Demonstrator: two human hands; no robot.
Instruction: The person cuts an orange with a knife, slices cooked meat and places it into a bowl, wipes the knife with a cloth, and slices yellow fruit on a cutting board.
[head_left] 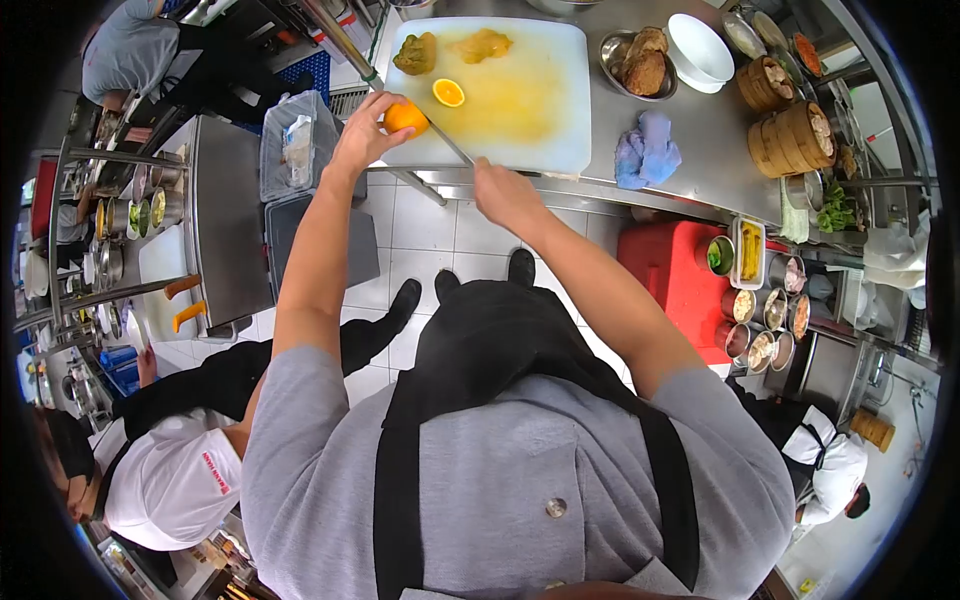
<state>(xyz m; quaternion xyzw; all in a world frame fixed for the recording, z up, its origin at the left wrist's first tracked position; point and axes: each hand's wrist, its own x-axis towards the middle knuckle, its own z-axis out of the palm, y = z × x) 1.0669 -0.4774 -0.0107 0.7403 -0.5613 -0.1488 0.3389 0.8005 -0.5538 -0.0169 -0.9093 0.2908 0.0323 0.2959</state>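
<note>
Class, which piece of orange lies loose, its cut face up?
The smaller piece on the white board; the other piece is held by the left hand.

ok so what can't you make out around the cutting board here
All in the head view:
Handle of the knife: covered by the right hand.
Knife tip: lost at the orange, so cut depth is unclear.
Part of the orange: hidden by the left hand.
Bowl beyond the board: cut off by the top edge.
</note>
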